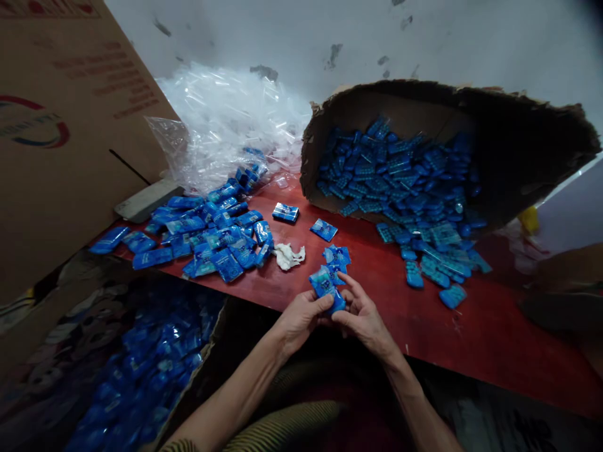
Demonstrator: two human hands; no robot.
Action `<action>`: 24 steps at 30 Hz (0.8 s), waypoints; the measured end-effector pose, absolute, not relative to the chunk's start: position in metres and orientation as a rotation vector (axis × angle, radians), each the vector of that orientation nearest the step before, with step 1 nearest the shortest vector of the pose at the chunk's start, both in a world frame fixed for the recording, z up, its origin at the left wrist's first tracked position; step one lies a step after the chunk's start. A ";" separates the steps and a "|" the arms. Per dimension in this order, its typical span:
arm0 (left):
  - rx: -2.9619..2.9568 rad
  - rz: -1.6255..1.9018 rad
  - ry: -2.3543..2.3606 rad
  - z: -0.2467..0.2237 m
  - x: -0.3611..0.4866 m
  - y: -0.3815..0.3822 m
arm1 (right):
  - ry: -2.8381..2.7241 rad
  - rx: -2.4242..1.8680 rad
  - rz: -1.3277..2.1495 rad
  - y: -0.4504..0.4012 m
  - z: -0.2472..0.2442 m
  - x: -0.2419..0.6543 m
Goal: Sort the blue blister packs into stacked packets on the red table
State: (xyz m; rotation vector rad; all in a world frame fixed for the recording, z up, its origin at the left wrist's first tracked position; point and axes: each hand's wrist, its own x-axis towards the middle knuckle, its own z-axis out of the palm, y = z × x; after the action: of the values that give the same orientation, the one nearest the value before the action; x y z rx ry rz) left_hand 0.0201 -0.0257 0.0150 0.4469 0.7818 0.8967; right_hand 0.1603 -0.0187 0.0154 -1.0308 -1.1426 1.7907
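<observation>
At the table's front edge, my left hand [301, 319] pinches a small blue packet [324, 284] with the thumb across its face. My right hand [365, 314] is at the packet's lower right end, thumb and fingers closed on it. The packet tilts upward, its front printed, with a clear, shiny wrapper. Just beyond it lie a few flat blue printed cards [338, 255], partly overlapping. A single card [324, 229] and a neat stack of cards [285, 213] are farther back. The undersides of the fingers are hidden.
A pile of wrapped blue packets [221, 235] covers the red table's [386, 276] left side, near crumpled white material [289, 257] and clear plastic sleeves [235, 113]. A torn carton [308, 157] on its side spills blue blister-like pieces [391, 163]. Below left, a box holds more packets [146, 364].
</observation>
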 end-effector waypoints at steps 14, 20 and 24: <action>0.421 0.942 0.840 0.015 0.028 -0.033 | -1.225 -1.025 1.725 -0.019 0.007 0.172; 0.464 0.889 0.794 0.016 0.028 -0.033 | -1.244 -0.967 1.796 -0.014 0.010 0.178; 0.566 1.022 0.980 0.019 0.041 -0.034 | -1.211 -0.995 1.818 -0.014 0.007 0.177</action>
State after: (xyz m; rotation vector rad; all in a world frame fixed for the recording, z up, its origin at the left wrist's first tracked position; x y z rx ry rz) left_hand 0.0408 -0.0343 0.0195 0.5658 0.9803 1.0222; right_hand 0.1769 -0.0135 0.0073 -0.9949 -1.2111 1.8181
